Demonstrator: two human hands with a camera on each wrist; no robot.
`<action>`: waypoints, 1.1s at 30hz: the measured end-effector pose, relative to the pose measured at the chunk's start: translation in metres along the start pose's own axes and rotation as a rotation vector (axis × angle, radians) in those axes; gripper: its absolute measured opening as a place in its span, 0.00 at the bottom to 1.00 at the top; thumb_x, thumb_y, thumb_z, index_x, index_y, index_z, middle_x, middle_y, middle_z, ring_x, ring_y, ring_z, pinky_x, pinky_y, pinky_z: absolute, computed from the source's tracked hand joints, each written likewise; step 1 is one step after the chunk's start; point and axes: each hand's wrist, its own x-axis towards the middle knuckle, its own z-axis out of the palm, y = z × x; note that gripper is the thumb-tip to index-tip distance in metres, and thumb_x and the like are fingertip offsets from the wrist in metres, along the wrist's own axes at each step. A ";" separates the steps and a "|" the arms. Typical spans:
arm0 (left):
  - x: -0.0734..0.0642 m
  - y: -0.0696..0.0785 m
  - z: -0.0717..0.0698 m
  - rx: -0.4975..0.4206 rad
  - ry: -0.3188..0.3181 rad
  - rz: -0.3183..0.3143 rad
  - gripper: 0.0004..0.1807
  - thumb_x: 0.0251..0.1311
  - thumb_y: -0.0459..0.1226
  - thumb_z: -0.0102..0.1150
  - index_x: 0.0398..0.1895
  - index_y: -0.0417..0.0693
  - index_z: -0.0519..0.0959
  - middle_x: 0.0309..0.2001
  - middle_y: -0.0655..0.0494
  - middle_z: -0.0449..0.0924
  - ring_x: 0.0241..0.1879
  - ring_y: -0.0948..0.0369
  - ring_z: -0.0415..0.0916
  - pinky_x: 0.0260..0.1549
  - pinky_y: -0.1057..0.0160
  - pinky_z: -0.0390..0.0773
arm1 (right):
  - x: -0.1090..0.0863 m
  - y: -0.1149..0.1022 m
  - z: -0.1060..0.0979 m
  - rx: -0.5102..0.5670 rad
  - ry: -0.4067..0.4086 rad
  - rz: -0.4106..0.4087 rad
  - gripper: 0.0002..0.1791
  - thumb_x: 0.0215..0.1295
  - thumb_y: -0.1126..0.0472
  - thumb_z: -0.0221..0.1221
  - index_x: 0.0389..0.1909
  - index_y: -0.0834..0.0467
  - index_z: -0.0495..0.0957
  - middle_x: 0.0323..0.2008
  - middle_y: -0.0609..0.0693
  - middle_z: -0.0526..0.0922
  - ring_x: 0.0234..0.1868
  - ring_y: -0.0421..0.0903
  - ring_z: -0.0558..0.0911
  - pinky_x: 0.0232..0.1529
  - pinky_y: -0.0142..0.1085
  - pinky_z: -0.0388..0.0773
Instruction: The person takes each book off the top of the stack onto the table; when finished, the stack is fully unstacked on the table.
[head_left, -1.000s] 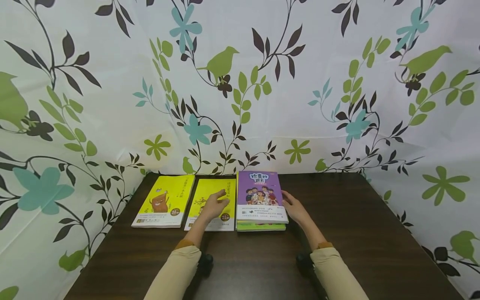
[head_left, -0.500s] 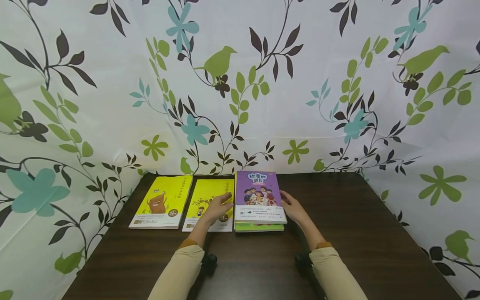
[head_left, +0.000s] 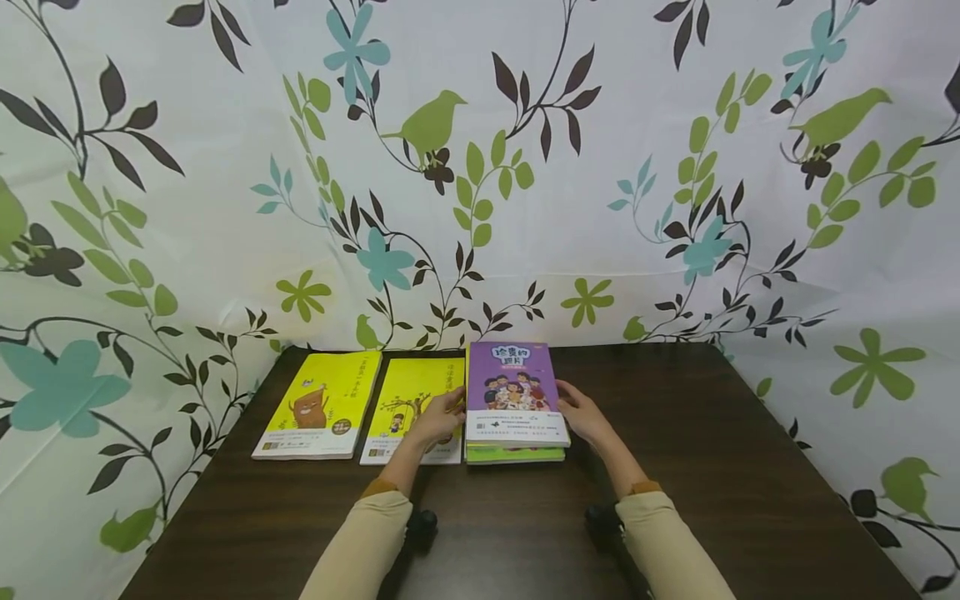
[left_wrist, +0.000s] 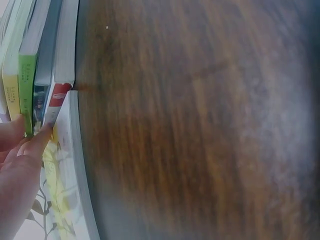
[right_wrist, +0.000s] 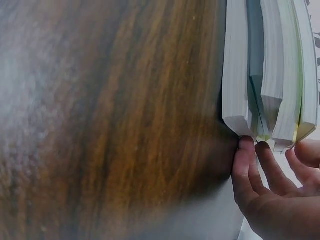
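Note:
A stack of several books, topped by a purple book [head_left: 516, 387], lies on the dark wooden table. My left hand [head_left: 438, 418] is at the stack's left side, over the middle yellow book [head_left: 408, 400]. In the left wrist view its fingertips touch the spines, among them a green spine [left_wrist: 27, 85] and a red-and-white spine [left_wrist: 56, 102]. At the stack's right side is my right hand [head_left: 587, 418]. Its fingertips touch the page edges [right_wrist: 237, 107] of the lower books in the right wrist view, with the fingers spread along the stack's height.
Another yellow book [head_left: 318, 408] lies flat at the far left, beside the middle one. Behind the table [head_left: 675, 425] hangs a patterned curtain [head_left: 480, 167] that meets its back edge.
My left hand has moved right, from over the middle yellow book to the stack's left side. My right hand stays at the stack's right side. The view has shifted slightly.

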 end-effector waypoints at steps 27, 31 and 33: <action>0.004 -0.002 -0.004 -0.039 -0.036 -0.075 0.36 0.65 0.18 0.42 0.76 0.33 0.46 0.76 0.35 0.47 0.75 0.41 0.47 0.68 0.47 0.59 | -0.004 -0.011 0.008 0.027 0.168 0.105 0.25 0.70 0.59 0.55 0.62 0.70 0.70 0.50 0.65 0.79 0.43 0.52 0.78 0.43 0.38 0.75; 0.003 0.000 -0.003 -0.027 -0.037 -0.061 0.36 0.65 0.18 0.42 0.75 0.32 0.47 0.75 0.34 0.47 0.74 0.40 0.48 0.67 0.46 0.60 | -0.007 -0.018 0.009 0.067 0.243 0.122 0.22 0.69 0.63 0.55 0.60 0.70 0.73 0.49 0.67 0.79 0.41 0.50 0.77 0.36 0.33 0.74; 0.003 0.001 -0.003 -0.022 -0.033 -0.059 0.36 0.64 0.18 0.42 0.75 0.32 0.47 0.75 0.34 0.48 0.74 0.41 0.48 0.67 0.47 0.61 | -0.007 -0.022 0.009 0.104 0.272 0.137 0.22 0.68 0.64 0.56 0.59 0.71 0.74 0.49 0.67 0.79 0.39 0.49 0.78 0.32 0.31 0.73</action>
